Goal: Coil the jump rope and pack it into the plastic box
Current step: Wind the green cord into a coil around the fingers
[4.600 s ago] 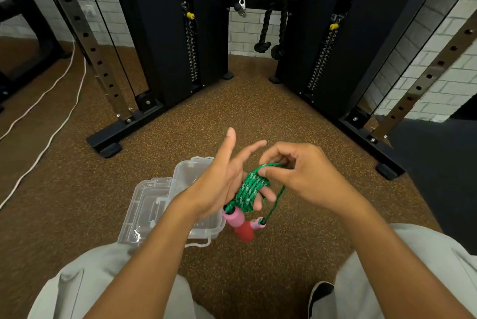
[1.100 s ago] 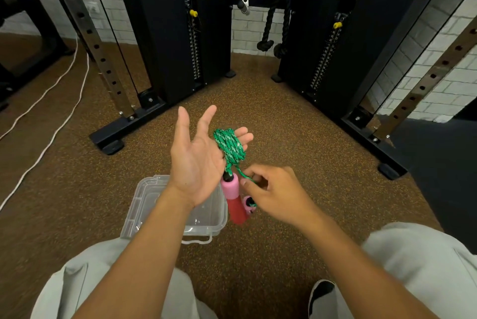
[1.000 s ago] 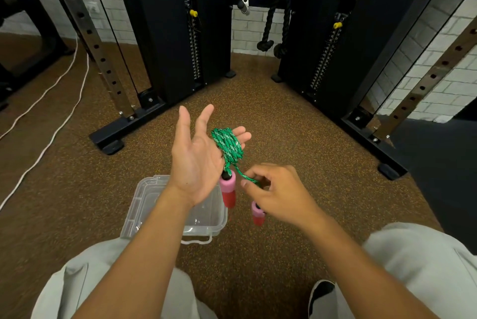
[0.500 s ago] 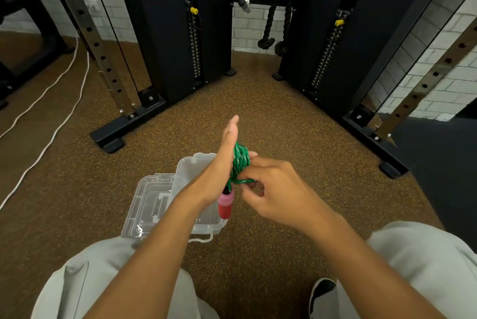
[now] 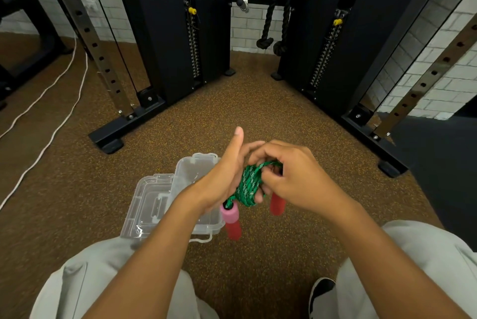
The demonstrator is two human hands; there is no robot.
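The green jump rope (image 5: pixel 247 184) is wound in a tight coil round the straight fingers of my left hand (image 5: pixel 224 176), whose thumb points up. One pink-and-red handle (image 5: pixel 231 220) hangs below that hand. My right hand (image 5: pixel 291 174) pinches the rope's loose end at the coil, and the other red handle (image 5: pixel 277 203) hangs under its palm. Both hands hover just right of the clear plastic box (image 5: pixel 192 167), which lies open on the floor with its lid (image 5: pixel 148 205) folded out to the left.
Brown speckled gym flooring (image 5: pixel 258 112) surrounds the box. Black cable-machine frames (image 5: pixel 124 127) stand ahead on the left and right. White cables (image 5: pixel 51 135) run along the floor at far left. My knees and a shoe (image 5: pixel 321 293) fill the lower edge.
My right hand has moved up from below the coil and now wraps the loose end over it. My left hand has turned edge-on and dropped lower. The second handle hangs under my right palm.
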